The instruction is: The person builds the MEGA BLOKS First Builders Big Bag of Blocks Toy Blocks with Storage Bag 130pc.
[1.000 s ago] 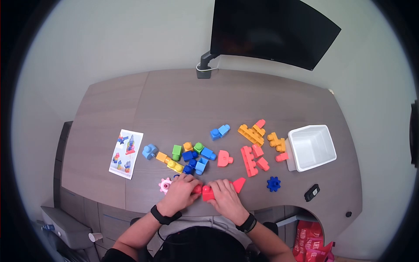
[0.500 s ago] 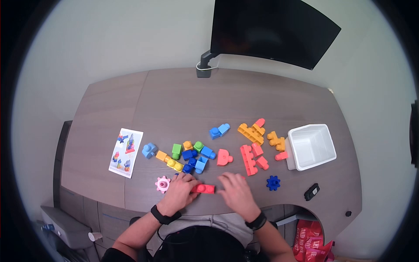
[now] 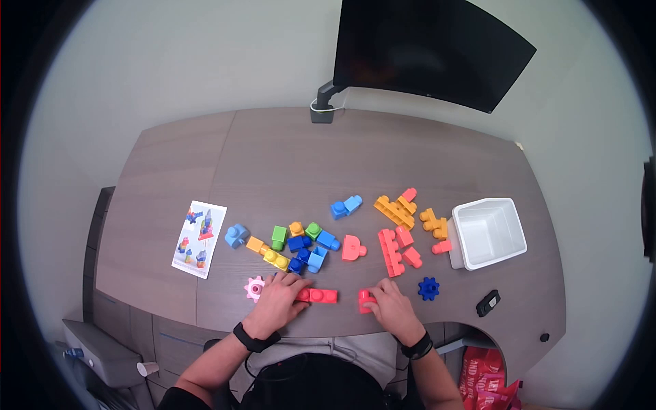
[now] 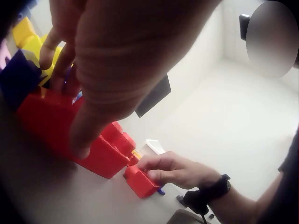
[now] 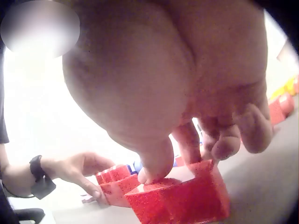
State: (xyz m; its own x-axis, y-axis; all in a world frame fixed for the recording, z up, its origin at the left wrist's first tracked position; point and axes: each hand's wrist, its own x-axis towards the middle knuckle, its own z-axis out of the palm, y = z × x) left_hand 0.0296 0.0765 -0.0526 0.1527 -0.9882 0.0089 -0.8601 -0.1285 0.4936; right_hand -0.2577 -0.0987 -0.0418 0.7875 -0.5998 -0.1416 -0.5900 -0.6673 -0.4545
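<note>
My left hand point(image 3: 279, 301) holds the left part of a long red building block point(image 3: 324, 296) near the front of the desk, its studs facing up. In the left wrist view, the thumb lies along the side of this red block point(image 4: 56, 130), and a dark blue piece point(image 4: 18, 79) is at its far end. To the right, across a short gap, my right hand point(image 3: 396, 311) pinches a smaller red block point(image 3: 365, 301) between thumb and fingers. The right wrist view shows this red block point(image 5: 182, 196) with one raised end, the other fingers curled beside it.
A pink gear point(image 3: 255, 289) lies left of my left hand, a blue gear point(image 3: 429, 288) right of my right. Several colourful blocks point(image 3: 298, 243) spread behind. A picture sheet point(image 3: 199, 239) lies left; a white bin point(image 3: 489, 232) and a black device point(image 3: 488, 303) stand right.
My right hand has let go of the long red block, moved right and taken hold of the smaller red block. My left hand stays on the long block.
</note>
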